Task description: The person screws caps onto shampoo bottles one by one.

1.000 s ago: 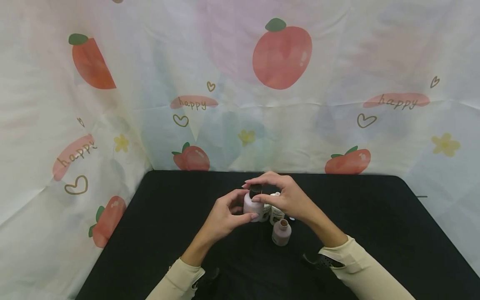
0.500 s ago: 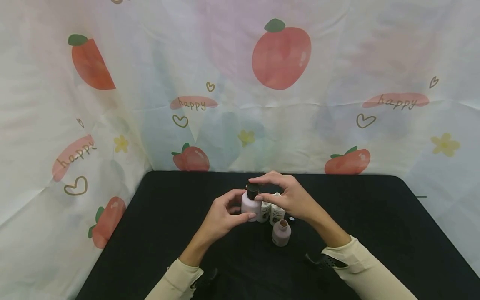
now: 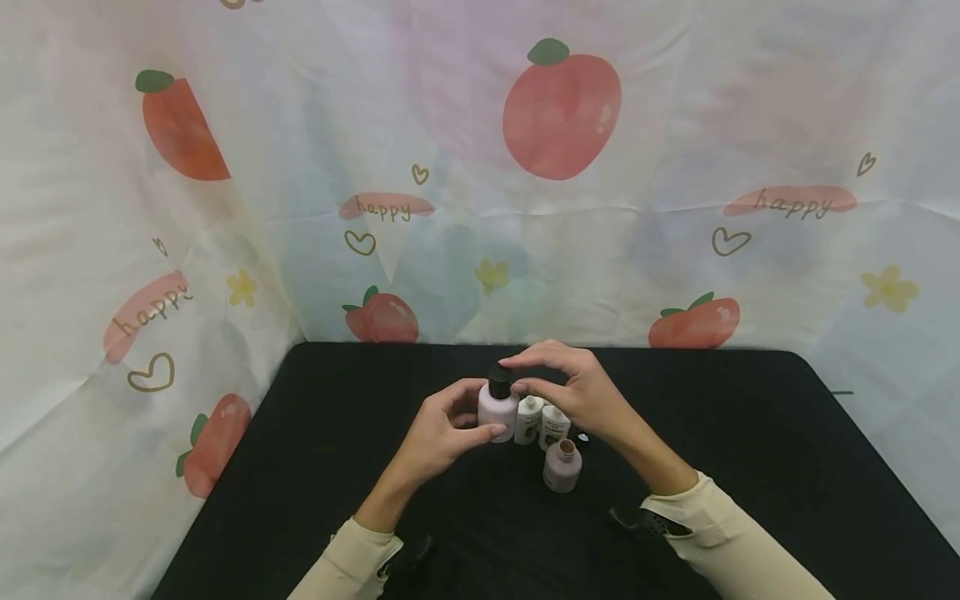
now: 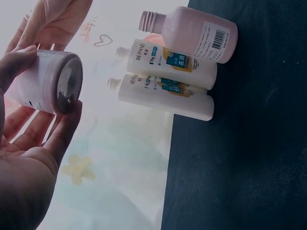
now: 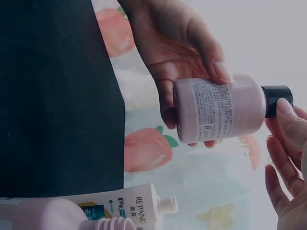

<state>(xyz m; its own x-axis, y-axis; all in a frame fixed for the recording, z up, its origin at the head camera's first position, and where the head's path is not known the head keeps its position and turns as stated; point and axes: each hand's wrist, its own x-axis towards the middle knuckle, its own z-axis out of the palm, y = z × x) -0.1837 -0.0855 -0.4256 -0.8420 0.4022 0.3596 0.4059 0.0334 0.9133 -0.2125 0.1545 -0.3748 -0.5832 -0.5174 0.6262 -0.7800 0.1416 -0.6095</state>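
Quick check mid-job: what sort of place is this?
Likely an indoor tabletop filming booth, though I can't be sure: a fruit-printed backdrop hangs behind and beside a black table, with a black-capped pink bottle held over it.

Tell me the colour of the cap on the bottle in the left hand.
The cap is black; it shows best in the right wrist view.

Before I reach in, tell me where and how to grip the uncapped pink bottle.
The uncapped pink bottle is probably best gripped round its wide body, from the near side: it stands upright, its neck is narrow and open, and two white bottles stand behind it.
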